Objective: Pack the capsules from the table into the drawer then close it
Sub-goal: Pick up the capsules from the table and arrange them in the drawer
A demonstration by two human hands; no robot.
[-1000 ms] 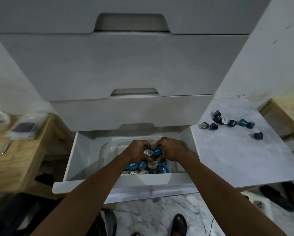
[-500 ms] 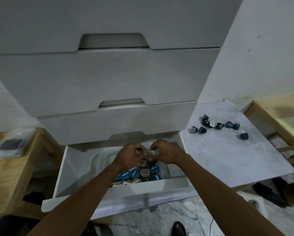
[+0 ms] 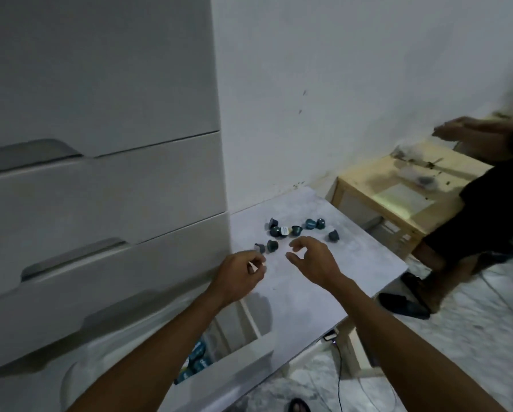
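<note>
Smooth grey stone table [image 3: 323, 292] under round blue capsules [image 3: 294, 230], right hand [image 3: 311, 260] spread, left hand [image 3: 243, 272] loosely curled, both empty, now out of white drawer [image 3: 234, 364].

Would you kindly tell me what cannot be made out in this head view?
1. Drawer contents, head view: mostly hidden by left forearm and its front.
2. Left hand: curled fingertips blurred; any pinch unclear.
3. Table capsules: lid print too small.
4. Second person: motion-blurred, cut by right edge.

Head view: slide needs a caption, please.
Left hand and right hand reach for capsules on the table; drawer open.
</note>
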